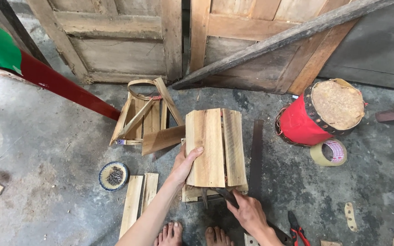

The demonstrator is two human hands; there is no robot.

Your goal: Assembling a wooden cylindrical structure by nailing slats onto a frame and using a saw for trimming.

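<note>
1. Planks (216,146) sit in the middle of the concrete floor (46,150), several short pale boards side by side on a low wooden base, just in front of the person's bare feet (192,234).
2. The left hand (185,165) is closed on the left edge of the nearest plank, thumb on top and fingers wrapped under the side.
3. The right hand (247,210) lies at the near right corner of the stack, curled over a dark tool (224,193) whose head pokes under the board ends. It looks like a hammer, but too little shows to be sure.
4. Judged by look, the boards are stiff, dry and rough-sawn: light enough for one hand, not slippery, but likely to give splinters. A long edge near the middle, where the left hand sits, seems the steadiest hold.
5. A handsaw (256,150) lies touching the stack's right side, teeth outward.
6. A small bowl of nails (113,176) stands to the left, near two loose slats (138,200).
7. Behind the stack lies a heap of offcuts with a bent hoop (147,116).
8. A red drum (318,114) stands to the right with a roll of tape (329,152) just beside it, and red-handled pliers (297,228) lie near the right wrist.
9. Old wooden doors (128,41) lean along the back.
</note>
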